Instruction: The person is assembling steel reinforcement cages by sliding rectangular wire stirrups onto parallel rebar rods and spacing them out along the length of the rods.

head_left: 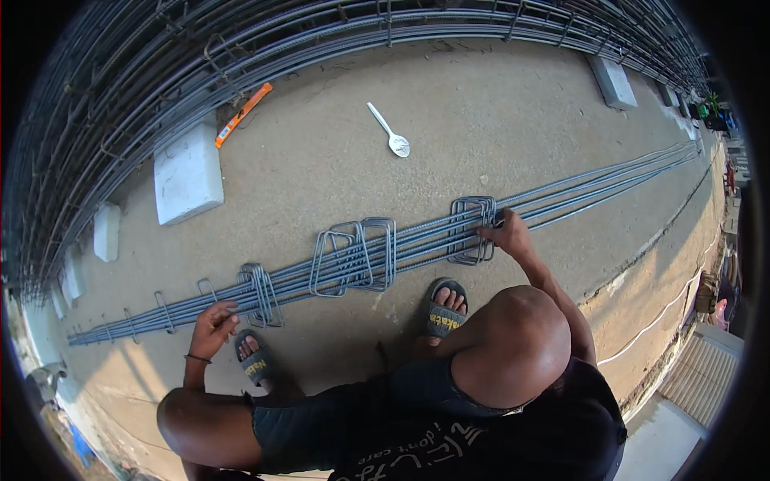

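Note:
A long bundle of grey steel rebar [593,181] lies across the ground in front of my feet. Rectangular bent-steel stirrups encircle the bars in several groups. My right hand [510,237] grips the edge of the right-hand group of stirrups [462,248], its fingers closing around the wire. Wider, slanted stirrups [319,268] stand mid-bundle, and another tight group [261,297] is near my left foot. Beside that group, my left hand [212,329] hovers at the bars' near side, fingers loosely curled and apart, with nothing visible in them. Single stirrups [164,313] are spaced out toward the left end.
Stacked rebar cages [321,40] curve along the far side, with white blocks [188,180] under them. On the concrete lie a white plastic spoon [398,144] and an orange wrapper [243,116]. My sandalled feet [446,309] are close to the bundle. A slab edge [642,260] runs at right.

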A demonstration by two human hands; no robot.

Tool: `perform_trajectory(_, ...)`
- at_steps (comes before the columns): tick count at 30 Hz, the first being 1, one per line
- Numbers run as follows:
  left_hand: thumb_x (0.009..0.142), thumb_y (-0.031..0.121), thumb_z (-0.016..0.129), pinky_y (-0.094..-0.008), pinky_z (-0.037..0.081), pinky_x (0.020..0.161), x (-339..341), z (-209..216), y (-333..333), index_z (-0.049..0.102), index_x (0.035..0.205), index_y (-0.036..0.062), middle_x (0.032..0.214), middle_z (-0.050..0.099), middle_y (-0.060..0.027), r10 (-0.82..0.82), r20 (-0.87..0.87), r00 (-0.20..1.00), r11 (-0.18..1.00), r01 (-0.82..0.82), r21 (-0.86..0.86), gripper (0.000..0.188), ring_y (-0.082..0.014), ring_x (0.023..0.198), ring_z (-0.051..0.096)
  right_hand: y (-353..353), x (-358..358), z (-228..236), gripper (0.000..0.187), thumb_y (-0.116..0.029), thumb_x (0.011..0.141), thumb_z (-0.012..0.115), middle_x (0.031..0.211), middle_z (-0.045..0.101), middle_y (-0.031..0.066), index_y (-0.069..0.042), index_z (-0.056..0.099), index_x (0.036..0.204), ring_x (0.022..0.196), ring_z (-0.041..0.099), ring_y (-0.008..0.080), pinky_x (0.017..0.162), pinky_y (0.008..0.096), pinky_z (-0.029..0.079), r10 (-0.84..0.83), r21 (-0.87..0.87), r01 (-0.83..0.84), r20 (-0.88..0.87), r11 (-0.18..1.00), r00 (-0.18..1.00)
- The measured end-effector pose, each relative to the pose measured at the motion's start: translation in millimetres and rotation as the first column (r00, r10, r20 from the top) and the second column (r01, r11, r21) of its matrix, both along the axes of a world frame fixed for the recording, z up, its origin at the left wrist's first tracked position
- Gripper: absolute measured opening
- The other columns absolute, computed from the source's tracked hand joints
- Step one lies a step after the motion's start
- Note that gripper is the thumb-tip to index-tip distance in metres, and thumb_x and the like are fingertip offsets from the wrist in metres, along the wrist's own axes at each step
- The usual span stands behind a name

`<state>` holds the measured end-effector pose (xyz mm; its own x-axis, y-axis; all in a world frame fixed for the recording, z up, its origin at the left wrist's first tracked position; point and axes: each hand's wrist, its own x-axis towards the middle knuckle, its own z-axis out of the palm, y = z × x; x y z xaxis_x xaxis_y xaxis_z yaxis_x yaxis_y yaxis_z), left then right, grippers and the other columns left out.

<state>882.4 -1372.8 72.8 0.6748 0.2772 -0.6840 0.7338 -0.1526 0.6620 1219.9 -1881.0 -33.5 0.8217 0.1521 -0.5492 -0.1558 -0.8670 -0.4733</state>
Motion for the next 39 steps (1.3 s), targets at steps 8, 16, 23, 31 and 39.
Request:
perform_trajectory(8,0.089,0.009,0.058,-0.0183,0.041,0.049,16.3,54.5,-114.8,0.059,0.105,-0.0004,0.08,0.063,-0.0031,0.128,0.08,0.989,0.96,-0.103,-0.259,0.019,-0.0047,0.061,0.054,10.1,-17.0,-22.6,0.047,-0.018,0.074,0.072,0.08,0.065,0.0114,-0.003,0.047,0.111,0.074,0.064,0.0215,0.063,0.0378,0.05,0.058,0.067,-0.064,0.083,0.996,0.995)
perform_trajectory(16,0.084,0.012,0.063,-0.0264,0.049,0.057,45.3,-54.7,-131.6,0.061,0.107,0.0048,0.08,0.064,-0.0076,-0.062,0.233,0.971,0.921,-0.034,0.389,0.025,-0.0123,0.061,0.059,13.8,-27.9,-7.9,0.019,-0.024,0.087,0.063,0.079,0.065,0.0042,-0.006,0.059,0.092,0.071,0.062,0.0123,0.062,0.0288,0.051,-0.254,0.395,0.413,-0.395,0.821,0.883)
perform_trajectory(23,0.081,0.017,0.065,-0.0298,0.051,0.06,106.0,-57.5,-135.9,0.062,0.105,0.0064,0.083,0.067,-0.0105,-0.238,0.38,0.894,0.965,0.171,0.2,0.027,-0.017,0.067,0.064,24.3,-41.5,-4.1,0.022,-0.024,0.091,0.057,0.077,0.065,0.0038,-0.002,0.061,0.095,0.065,0.061,0.0111,0.059,0.0252,0.049,-0.262,0.437,0.357,-0.263,0.825,0.929)
perform_trajectory(31,0.084,0.011,0.062,-0.0239,0.048,0.062,184.1,-28.9,-104.4,0.063,0.103,-0.0002,0.081,0.065,-0.0063,-0.151,0.578,0.802,0.976,0.215,-0.043,0.022,-0.0103,0.067,0.06,42.3,-45.1,5.0,0.026,-0.023,0.094,0.05,0.081,0.065,0.0071,0.0,0.059,0.102,0.068,0.065,0.0173,0.061,0.0319,0.054,-0.41,0.342,0.51,-0.325,0.789,0.852)
perform_trajectory(39,0.083,0.013,0.061,-0.0261,0.048,0.062,248.2,36.1,-69.0,0.064,0.101,0.0009,0.076,0.065,-0.0101,-0.356,0.617,0.702,0.918,0.139,0.372,0.022,-0.0129,0.063,0.061,25.7,-20.6,28.6,0.035,-0.024,0.095,0.048,0.105,0.062,0.0153,0.004,0.053,0.115,0.093,0.063,0.0249,0.083,0.04,0.053,-0.232,0.311,0.429,-0.51,0.848,0.828)
